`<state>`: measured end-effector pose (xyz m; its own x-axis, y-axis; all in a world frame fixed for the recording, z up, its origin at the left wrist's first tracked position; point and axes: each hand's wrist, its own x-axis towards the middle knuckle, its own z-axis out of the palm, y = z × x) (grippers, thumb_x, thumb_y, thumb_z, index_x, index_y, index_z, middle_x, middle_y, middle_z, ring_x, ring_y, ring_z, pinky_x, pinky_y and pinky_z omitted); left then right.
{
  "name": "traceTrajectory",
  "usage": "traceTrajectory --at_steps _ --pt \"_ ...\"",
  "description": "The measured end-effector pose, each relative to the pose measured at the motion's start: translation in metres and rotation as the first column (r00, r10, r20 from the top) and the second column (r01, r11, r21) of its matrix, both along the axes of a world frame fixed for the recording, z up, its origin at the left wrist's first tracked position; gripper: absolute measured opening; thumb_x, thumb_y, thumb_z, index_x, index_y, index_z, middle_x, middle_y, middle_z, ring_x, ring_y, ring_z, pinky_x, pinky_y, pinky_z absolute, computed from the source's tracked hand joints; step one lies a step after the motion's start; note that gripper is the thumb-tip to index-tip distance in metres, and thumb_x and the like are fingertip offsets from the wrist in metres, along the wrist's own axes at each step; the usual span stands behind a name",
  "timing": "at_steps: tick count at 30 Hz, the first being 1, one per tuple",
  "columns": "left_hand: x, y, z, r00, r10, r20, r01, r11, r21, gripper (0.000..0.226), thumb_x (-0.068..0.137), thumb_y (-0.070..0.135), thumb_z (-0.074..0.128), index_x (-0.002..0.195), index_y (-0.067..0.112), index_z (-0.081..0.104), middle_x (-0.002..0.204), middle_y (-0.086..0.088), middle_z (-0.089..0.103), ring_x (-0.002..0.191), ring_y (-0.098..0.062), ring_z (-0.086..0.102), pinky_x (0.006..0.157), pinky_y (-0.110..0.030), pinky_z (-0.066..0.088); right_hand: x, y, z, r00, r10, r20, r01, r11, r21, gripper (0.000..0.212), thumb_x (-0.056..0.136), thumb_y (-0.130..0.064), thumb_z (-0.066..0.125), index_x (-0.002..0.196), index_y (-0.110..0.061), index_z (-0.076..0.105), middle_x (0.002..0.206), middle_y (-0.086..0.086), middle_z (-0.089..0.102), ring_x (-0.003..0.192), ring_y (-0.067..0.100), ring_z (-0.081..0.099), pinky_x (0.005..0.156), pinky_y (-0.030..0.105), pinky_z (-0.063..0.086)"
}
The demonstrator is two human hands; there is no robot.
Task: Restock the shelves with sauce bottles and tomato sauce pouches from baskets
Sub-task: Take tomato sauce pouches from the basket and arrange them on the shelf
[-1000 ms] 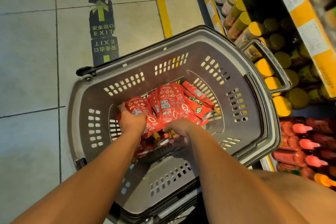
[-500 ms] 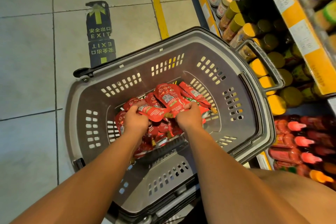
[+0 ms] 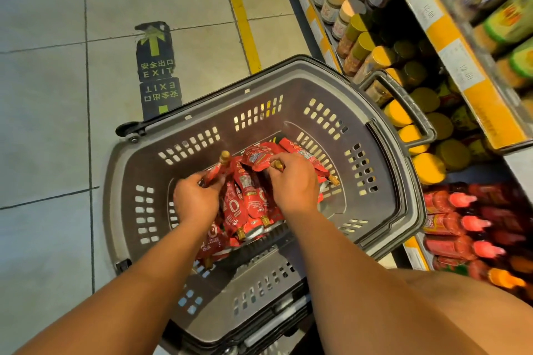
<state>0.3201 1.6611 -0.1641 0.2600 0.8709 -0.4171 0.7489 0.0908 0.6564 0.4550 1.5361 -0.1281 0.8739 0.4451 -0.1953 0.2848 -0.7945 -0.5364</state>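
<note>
Red glossy tomato sauce pouches (image 3: 253, 204) with gold screw caps lie heaped in grey perforated plastic basket (image 3: 383, 181) on tiled floor. Left hand (image 3: 196, 202) grips one pouch, cap upward. Right hand (image 3: 294, 184) curls around another pouch's capped end. Versus 0.5 s earlier: left-hand pouch now raised, cap pointing up.

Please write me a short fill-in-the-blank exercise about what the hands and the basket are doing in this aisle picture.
1. Both hands grip red tomato sauce pouches inside a grey ____.
2. The pouch in the left hand has its gold cap pointing ____ from the person.
3. The shelves stand on the person's ____ side.
4. The floor sticker reads ____ in English.

Missing words: basket; away; right; EXIT
</note>
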Motion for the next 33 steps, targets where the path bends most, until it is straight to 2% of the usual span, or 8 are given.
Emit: traceTrajectory --at_steps 5,7,11,14,17,23,29,33 --pt "-0.007 0.007 0.002 0.996 0.015 0.082 -0.015 1.000 0.003 0.031 0.083 0.060 0.075 0.090 0.029 0.077 0.100 -0.001 0.074 0.078 -0.014 0.072 0.079 -0.042 0.062 0.005 0.000 0.010 0.996 0.004 0.089 -0.008 0.999 0.049 0.016 0.091 -0.037 0.074 0.085 -0.023 0.071 0.095 -0.008 0.053 0.095 0.015 0.051 0.082 0.033 0.046" --pt "-0.006 0.004 0.009 0.989 -0.017 0.145 0.019 1.000 -0.010 0.021 0.087 0.052 0.076 0.081 0.032 0.074 0.099 0.001 0.074 0.084 -0.014 0.072 0.084 -0.043 0.061 0.007 -0.003 0.015 0.996 -0.024 0.092 0.015 0.996 0.091 0.016 0.091 -0.037 0.075 0.084 -0.025 0.070 0.096 -0.010 0.052 0.098 0.013 0.047 0.086 0.029 0.042" --pt "-0.004 -0.007 0.033 0.972 -0.047 0.232 0.069 0.993 -0.091 0.018 0.093 0.041 0.075 0.103 0.026 0.074 0.092 0.010 0.073 0.084 -0.005 0.067 0.073 -0.028 0.054 0.010 -0.017 0.030 0.981 -0.182 -0.064 0.192 0.953 0.234 0.026 0.096 -0.029 0.069 0.074 -0.022 0.058 0.079 -0.007 0.058 0.072 0.011 0.051 0.065 0.030 0.036" --pt "-0.002 -0.018 0.055 0.952 -0.099 0.289 0.131 0.987 -0.094 0.008 0.095 0.039 0.073 0.101 0.033 0.072 0.087 0.016 0.069 0.080 0.001 0.061 0.065 -0.022 0.044 0.012 -0.038 0.045 0.930 -0.330 -0.160 0.363 0.893 0.265 0.035 0.098 -0.028 0.067 0.069 -0.021 0.048 0.065 -0.004 0.051 0.058 0.011 0.042 0.052 0.031 0.028" --pt "0.001 -0.027 0.075 0.931 -0.146 0.334 0.188 0.978 -0.095 0.008 0.096 0.040 0.072 0.089 0.037 0.068 0.087 0.017 0.068 0.082 -0.001 0.061 0.067 -0.026 0.044 0.018 -0.062 0.063 0.891 -0.407 -0.202 0.453 0.837 0.309 0.035 0.097 -0.027 0.068 0.071 -0.014 0.050 0.065 -0.002 0.049 0.057 0.012 0.040 0.051 0.031 0.029" --pt "0.009 -0.044 0.108 0.873 -0.177 0.455 0.247 0.964 -0.100 0.009 0.096 0.036 0.072 0.097 0.027 0.071 0.090 0.009 0.074 0.086 -0.013 0.071 0.072 -0.028 0.053 0.021 -0.099 0.102 0.819 -0.519 -0.244 0.570 0.690 0.446 0.039 0.094 -0.030 0.071 0.066 -0.016 0.048 0.064 0.001 0.051 0.060 0.017 0.046 0.055 0.031 0.036" --pt "0.011 -0.056 0.151 0.814 -0.121 0.568 0.242 0.960 -0.142 0.022 0.089 0.040 0.078 0.093 0.018 0.076 0.091 -0.004 0.080 0.091 -0.032 0.077 0.087 -0.054 0.061 0.011 -0.131 0.129 0.729 -0.590 -0.346 0.667 0.500 0.553 0.041 0.092 -0.029 0.073 0.064 -0.019 0.045 0.059 -0.001 0.045 0.056 0.018 0.041 0.054 0.029 0.032" --pt "0.013 -0.069 0.181 0.770 -0.081 0.633 0.236 0.958 -0.165 0.034 0.079 0.043 0.082 0.101 0.017 0.075 0.100 -0.006 0.080 0.097 -0.030 0.076 0.091 -0.051 0.060 0.004 -0.157 0.146 0.670 -0.629 -0.394 0.704 0.370 0.606 0.033 0.093 -0.024 0.074 0.070 -0.013 0.053 0.065 0.000 0.048 0.059 0.017 0.041 0.053 0.029 0.030"
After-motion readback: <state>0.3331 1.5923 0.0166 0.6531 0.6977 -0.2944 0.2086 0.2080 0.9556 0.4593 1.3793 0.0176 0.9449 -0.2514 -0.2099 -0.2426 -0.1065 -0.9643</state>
